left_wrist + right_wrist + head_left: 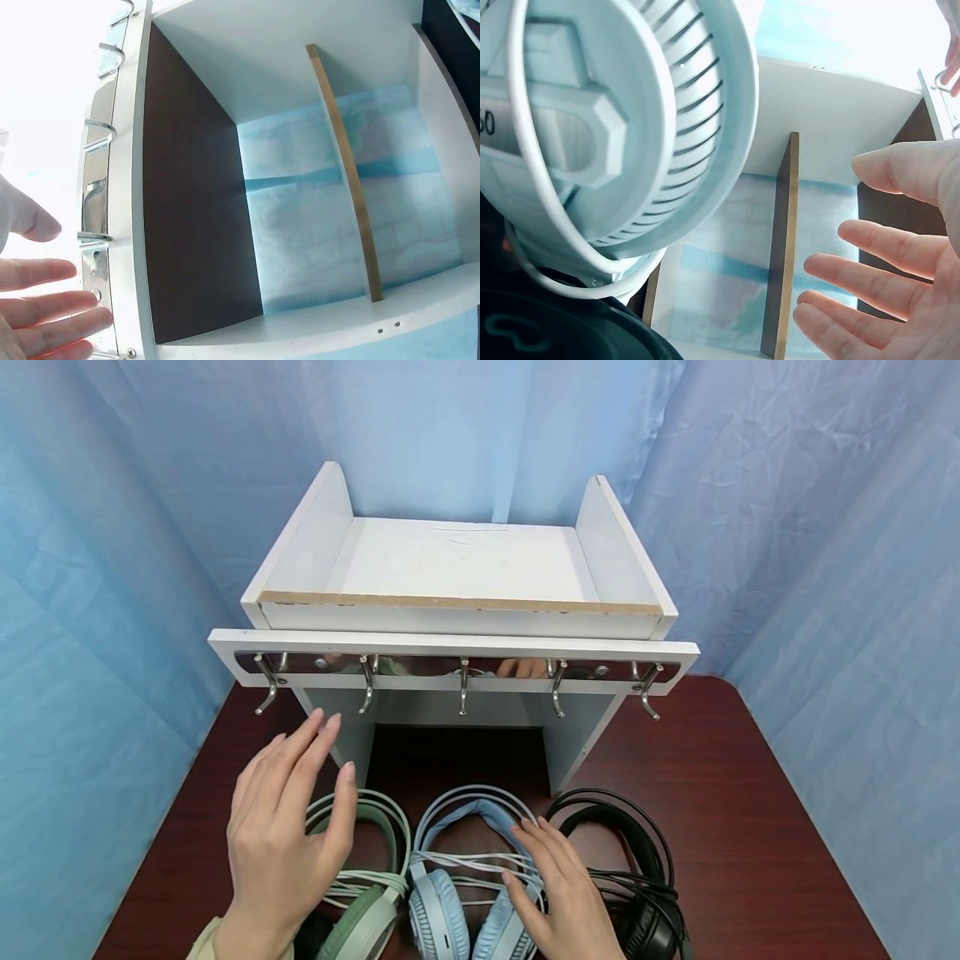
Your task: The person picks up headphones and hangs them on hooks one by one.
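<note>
My left hand (288, 827) is raised with straight, spread fingers, over the left side of the green headphones (363, 922) and below the leftmost hooks of a metal hook rail (420, 666). In the left wrist view its fingers (56, 307) reach toward that rail and hold nothing. My right hand (566, 893) has extended fingers and overlaps the right side of the light blue headphones (438, 914). The right wrist view shows this hand bare beside a large pale blue ear cup (630, 127). Black headphones (648, 927) lie to its right. Each headphone's cable is bundled across its headband.
A white shelf unit (465, 556) stands at the back, with the hook rail along its front. Double hooks, such as the middle hook (463, 687), jut toward me. The dark red table (750, 827) carries everything. Light blue curtains (465, 435) surround the table.
</note>
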### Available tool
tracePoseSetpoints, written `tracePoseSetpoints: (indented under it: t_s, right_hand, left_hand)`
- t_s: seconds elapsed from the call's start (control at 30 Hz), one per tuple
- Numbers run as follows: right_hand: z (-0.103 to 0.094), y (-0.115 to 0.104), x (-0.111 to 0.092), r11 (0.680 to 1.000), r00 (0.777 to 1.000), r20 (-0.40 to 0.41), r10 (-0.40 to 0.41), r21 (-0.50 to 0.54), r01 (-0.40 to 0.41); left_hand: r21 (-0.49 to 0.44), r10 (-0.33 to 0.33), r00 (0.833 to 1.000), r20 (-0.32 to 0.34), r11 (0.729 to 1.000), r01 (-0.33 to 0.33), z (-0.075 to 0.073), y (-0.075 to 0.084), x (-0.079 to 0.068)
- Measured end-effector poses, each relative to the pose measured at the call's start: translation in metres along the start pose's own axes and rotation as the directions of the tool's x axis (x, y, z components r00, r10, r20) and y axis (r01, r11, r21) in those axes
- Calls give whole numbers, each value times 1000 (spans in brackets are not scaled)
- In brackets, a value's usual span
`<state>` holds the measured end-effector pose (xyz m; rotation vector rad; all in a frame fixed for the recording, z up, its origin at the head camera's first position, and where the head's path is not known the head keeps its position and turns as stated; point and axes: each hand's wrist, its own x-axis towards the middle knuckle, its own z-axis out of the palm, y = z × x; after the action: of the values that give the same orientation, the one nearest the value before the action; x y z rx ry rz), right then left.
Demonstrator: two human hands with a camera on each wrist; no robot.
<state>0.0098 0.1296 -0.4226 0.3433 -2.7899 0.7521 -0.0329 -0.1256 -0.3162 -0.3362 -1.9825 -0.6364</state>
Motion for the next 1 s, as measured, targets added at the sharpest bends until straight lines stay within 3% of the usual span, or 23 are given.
tracePoseSetpoints:
  t_s: [0.2, 0.7, 1.0]
  right_hand:
    - [0, 0, -1, 1000, 1000, 0, -2, 1, 2]
    - [3, 0, -2, 1000, 1000, -4, -2, 7, 2]
    - [3, 0, -2, 1000, 1000, 16, -1, -5, 1]
  left_hand:
    - [25, -5, 998, 56, 1000, 3, -2, -5, 5]
    - [-2, 33, 999, 38, 999, -33, -2, -7, 18]
    - [32, 12, 998, 64, 999, -14, -4, -14, 30]
